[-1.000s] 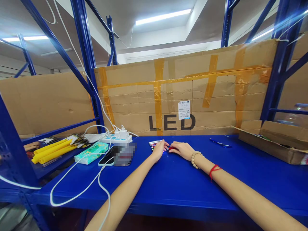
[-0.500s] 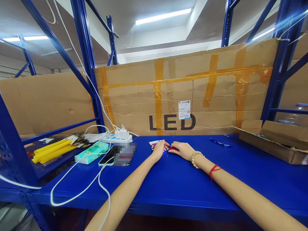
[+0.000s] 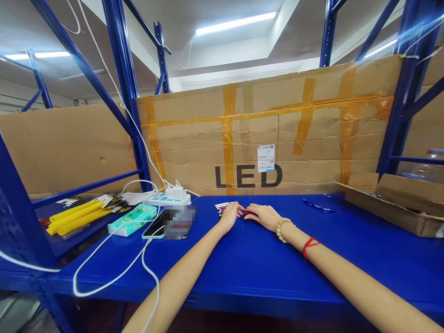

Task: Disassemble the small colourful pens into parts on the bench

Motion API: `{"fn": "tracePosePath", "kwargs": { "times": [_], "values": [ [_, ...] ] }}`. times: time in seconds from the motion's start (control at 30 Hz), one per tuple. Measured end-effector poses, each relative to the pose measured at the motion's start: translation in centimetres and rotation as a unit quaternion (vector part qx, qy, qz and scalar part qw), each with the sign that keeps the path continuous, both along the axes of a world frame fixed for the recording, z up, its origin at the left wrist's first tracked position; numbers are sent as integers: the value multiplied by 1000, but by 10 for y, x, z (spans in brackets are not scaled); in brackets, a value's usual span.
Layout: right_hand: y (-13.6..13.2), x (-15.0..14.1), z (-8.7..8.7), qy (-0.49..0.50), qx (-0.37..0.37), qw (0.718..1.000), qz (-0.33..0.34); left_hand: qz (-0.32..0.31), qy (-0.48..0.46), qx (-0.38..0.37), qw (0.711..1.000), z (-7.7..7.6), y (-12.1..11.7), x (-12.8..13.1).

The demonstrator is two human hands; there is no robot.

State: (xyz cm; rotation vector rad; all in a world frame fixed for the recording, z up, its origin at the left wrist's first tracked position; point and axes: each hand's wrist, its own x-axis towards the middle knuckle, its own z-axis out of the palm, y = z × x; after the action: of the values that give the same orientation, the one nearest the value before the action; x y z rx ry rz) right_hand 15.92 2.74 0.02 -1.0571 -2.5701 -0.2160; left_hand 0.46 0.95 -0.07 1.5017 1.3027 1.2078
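Looking down at the deep blue shelf top (image 3: 263, 268), we find the pens (image 3: 222, 206) near the middle of the frame, partly covered by the left hand (image 3: 229, 218), so we cannot count them. That hand bends over them with its fingers curled; whether it grips any, we cannot tell. The right hand (image 3: 264, 216), just beside it, closes thumb and fingers on a slim red pen (image 3: 248, 213), most of which its fingers hide. Pixelation blots out part of the left-of-centre clutter beside a dark-screened phone (image 3: 152, 231), and the frame cuts off both forearms below.

We see slender, straight barrels in the bunch, some white, others darker and coloured, lying close together; their markings are too small to read. Right of centre lies a blue pen (image 3: 318, 206), well apart.

Round wooden-looking beads form a bracelet (image 3: 280, 230) on the right wrist. Behind us all stands creased brown cardboard (image 3: 194, 155) with glossy tape, while at the right edge we see an open carton (image 3: 385, 216), its contents mostly hidden.
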Motion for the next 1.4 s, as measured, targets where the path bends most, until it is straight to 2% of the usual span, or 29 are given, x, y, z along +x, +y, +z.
{"fn": "tracePosePath", "kwargs": {
  "times": [0.47, 0.77, 1.4],
  "values": [
    [2, 0, -1, 5, 19, 1000, 6, -2, 13, 14, 1000, -9, 10, -2],
    [4, 1, -2, -8, 36, 999, 3, -1, 26, 14, 1000, -5, 4, -1],
    [2, 1, -1, 5, 22, 1000, 13, -3, 32, 9, 999, 0, -1, 0]
  ]
}}
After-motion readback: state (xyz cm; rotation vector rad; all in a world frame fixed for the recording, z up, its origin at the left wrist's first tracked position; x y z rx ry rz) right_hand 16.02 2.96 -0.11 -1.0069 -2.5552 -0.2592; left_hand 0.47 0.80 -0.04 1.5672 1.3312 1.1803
